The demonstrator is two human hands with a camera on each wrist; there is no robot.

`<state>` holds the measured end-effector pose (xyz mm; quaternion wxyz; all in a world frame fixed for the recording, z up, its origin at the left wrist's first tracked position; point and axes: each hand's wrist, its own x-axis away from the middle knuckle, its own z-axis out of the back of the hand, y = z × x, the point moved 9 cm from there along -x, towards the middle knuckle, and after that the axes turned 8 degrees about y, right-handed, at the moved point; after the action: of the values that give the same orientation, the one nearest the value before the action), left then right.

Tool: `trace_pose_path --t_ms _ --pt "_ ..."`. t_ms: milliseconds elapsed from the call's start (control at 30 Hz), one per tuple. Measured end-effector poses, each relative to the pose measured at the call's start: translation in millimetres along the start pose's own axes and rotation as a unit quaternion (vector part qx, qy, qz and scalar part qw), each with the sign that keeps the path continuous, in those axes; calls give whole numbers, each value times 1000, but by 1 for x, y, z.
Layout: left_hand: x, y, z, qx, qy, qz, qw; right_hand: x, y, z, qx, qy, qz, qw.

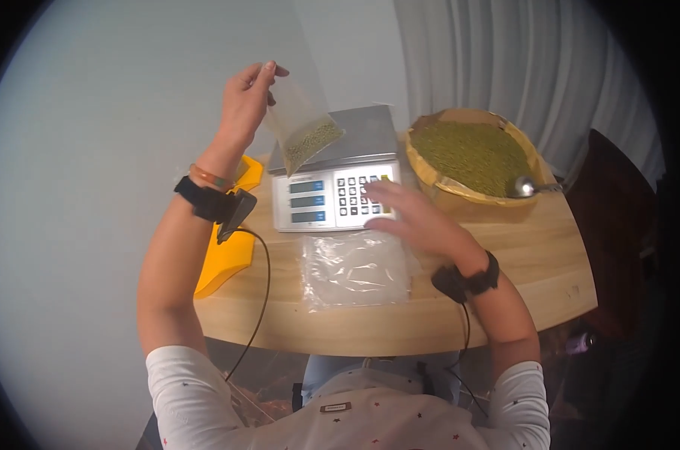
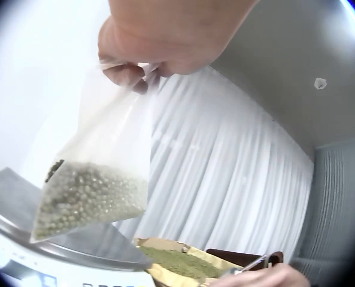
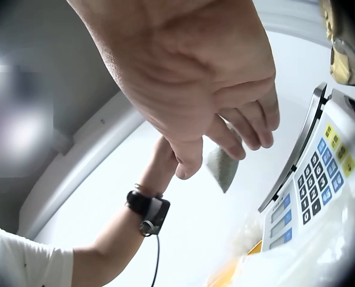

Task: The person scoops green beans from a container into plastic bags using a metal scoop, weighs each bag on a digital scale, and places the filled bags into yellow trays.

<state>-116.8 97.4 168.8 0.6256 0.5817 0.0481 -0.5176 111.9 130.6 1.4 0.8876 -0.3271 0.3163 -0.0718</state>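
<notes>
High over the left side of a digital scale (image 1: 281, 210), my left hand (image 1: 248, 101) pinches the top of a clear plastic bag (image 1: 289, 109). Small round green beans (image 2: 87, 197), which look like mung beans, fill the bag's lower part, and it hangs tilted with one corner down. The bag overlaps the scale's metal plate (image 1: 366, 127) in the head view. My right hand (image 1: 422, 221) is in front of the scale's right side, fingers loosely extended over the keypad (image 3: 312, 185) and holding nothing. Part of the keypad is hidden behind those fingers.
A yellow-lined container (image 1: 434, 180) full of green beans stands at the right, a metal scoop (image 1: 524, 186) at its near edge. Flat clear bags (image 1: 355, 274) lie before the scale. Yellow pieces (image 1: 227, 259) sit at the table's left. The wooden table (image 1: 505, 277) has a curved front edge.
</notes>
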Motion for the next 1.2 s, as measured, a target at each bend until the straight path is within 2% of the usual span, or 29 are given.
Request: trace_pose_path --t_ms 67,100,133,167,200,267,300,367,433,467,500,533,567,633,700,800,1067,1200 --pt "3 28 -28 30 -28 -6 999 -13 26 12 30 34 -37 998" --pt "4 43 -42 49 -41 -12 998 -17 28 21 -26 45 -74 996" --pt "5 55 -55 67 -52 -20 996 -22 36 23 -172 51 -98 979" --pt "6 64 -67 72 -55 -22 996 -25 47 25 -315 56 -117 940" --pt "7 72 -82 98 -69 -15 993 -27 54 31 -311 59 -117 941" --pt "10 83 -110 131 -95 -2 987 -28 63 47 -493 98 -114 857" --pt "10 86 -120 134 -95 -5 986 -26 65 55 -491 100 -112 858" --pt "14 81 -149 162 -140 46 976 -18 67 75 -546 112 -101 824" --pt "14 74 -169 159 -158 58 973 -11 77 93 -542 134 -121 821" --pt "12 70 -180 177 -172 69 967 -6 86 109 -498 181 -128 839" --pt "10 64 -191 194 -186 78 960 1 92 126 -451 226 -135 853" --pt "7 54 -202 194 -189 78 959 16 98 143 -373 245 -219 868" --pt "8 41 -217 200 -214 97 951 22 99 164 -318 306 -185 878" --pt "16 20 -242 205 -239 117 942 47 102 199 -186 345 -218 894" --pt "36 0 -273 183 -283 162 927 63 106 217 -160 350 -228 895" --pt "60 -16 -305 159 -338 183 909 78 118 235 -104 362 -225 899" --pt "82 -44 -329 157 -350 260 886 80 117 238 -12 375 -240 895" --pt "92 -54 -332 176 -352 301 869 70 109 233 7 359 -209 910"
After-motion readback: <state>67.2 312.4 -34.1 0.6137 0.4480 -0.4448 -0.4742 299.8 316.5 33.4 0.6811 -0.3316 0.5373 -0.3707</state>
